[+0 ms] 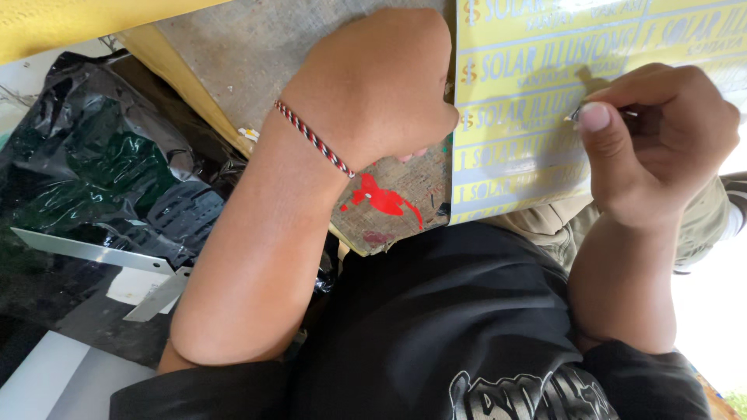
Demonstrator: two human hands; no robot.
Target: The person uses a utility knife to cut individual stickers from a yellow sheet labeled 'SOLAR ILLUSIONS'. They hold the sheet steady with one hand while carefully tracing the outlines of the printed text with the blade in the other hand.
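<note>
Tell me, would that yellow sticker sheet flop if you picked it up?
Probably floppy: the yellow sheet looks thin and lies flat on the board. Likely light too. The left hand presses beside its edge, perhaps because it slides easily.

One view only: your head camera, looking steeply down and very close over your own chest and lap. Your left hand (373, 85) sits top centre, your right hand (657, 136) at the upper right edge. The sheet (521, 117) between them runs out of frame above.
</note>
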